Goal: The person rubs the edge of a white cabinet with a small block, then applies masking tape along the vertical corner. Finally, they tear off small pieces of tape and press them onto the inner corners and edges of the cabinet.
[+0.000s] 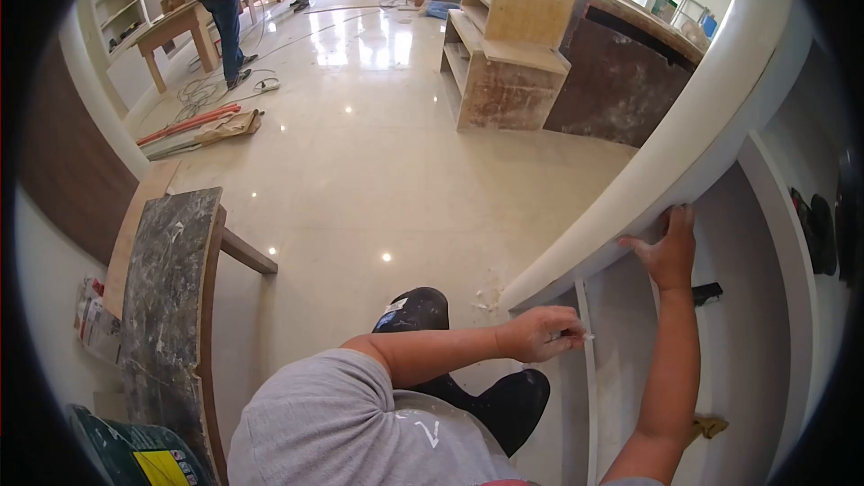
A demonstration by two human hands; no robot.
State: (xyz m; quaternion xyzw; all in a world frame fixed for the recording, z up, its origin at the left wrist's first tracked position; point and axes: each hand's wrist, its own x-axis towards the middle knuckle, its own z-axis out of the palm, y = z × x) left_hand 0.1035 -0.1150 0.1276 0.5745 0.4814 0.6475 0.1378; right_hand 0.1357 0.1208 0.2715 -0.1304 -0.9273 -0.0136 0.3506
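Observation:
My left hand (543, 334) is closed in a pinch beside the upright white shelf divider (587, 378). A small white bit shows at its fingertips, too small to name. Inside the white shelf unit (774, 243), my right hand (668, 250) is raised against the inner side of the curved white frame (666, 157). Its thumb is spread away from the fingers, and the fingertips touch the frame. Below that forearm lie a small black object (707, 293) and a crumpled brown piece (708, 427) on the unit's panel.
At left stands a paint-stained board bench (171, 306), with a green container (135, 450) below it. Wooden cabinets (513, 90) stand ahead. Cables (202, 99) and red lengths (189, 124) lie on the glossy floor. A person (222, 9) works at a wooden table (180, 25); others stand farther back.

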